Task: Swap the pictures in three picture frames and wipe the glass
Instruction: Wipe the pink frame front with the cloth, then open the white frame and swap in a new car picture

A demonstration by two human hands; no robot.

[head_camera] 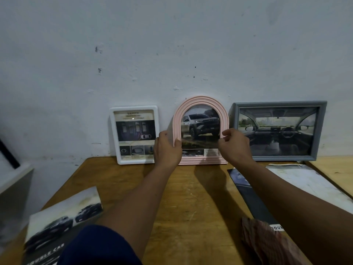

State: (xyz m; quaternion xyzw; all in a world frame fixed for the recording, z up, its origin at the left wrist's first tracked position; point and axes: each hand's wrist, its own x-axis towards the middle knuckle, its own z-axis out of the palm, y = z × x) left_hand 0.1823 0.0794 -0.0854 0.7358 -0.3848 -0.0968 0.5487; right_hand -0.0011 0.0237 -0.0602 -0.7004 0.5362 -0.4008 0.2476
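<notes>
1. Pink arched frame (pixel 200 131) stands on my wooden table (pixel 191 207) against the wall, between white frame (pixel 134 134) and grey frame (pixel 278 131).
2. My left hand (pixel 167 148) and right hand (pixel 236 146) grip its sides.

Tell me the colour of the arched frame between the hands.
Pale pink arched frame, ridged, seen in the head view.

Pale blue-grey plaster wall (pixel 172 44), chipped and speckled, wooden table (pixel 191 197) butted against it, paler wooden surface (pixel 336 169) at right, dim flat light
</notes>
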